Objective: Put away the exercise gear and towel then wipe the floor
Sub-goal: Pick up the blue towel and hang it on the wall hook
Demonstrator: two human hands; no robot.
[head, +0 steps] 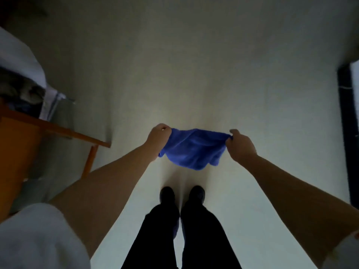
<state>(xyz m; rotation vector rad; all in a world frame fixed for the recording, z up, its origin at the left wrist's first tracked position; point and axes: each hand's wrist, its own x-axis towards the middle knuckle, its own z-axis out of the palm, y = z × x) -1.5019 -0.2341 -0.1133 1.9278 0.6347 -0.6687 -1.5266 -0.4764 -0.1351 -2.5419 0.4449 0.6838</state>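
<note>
Towel stretched between two hands over pale floor

Blue towel (pixel 192 148) hangs in mid-air approx. in front of the person's shoes (pixel 182 194), held up off the floor (pixel 194 74). Colour is a strong royal blue, surface looks soft & fluffy, w/ folds running across it. Top edge is pulled fairly taut between both hands; the rest sags below in a loose, rumpled belly, lower hem uneven. Left hand (pixel 158 135) grips one top corner, fingers curled over the cloth, knuckles up. Right hand (pixel 242 144) pinches the other corner, thumb & fingers bunched on a small twist of fabric. Both arms reach out straight, bare below short white sleeves. Dark trousers, feet close together right under the towel. At the left stands an orange wooden table (pixel 58 127) w/ a thin leg, just beside a white-covered bed edge (pixel 21 61). Dark frame (pixel 345 121) runs down the right side. Picture is dim & slightly blurred.
</note>
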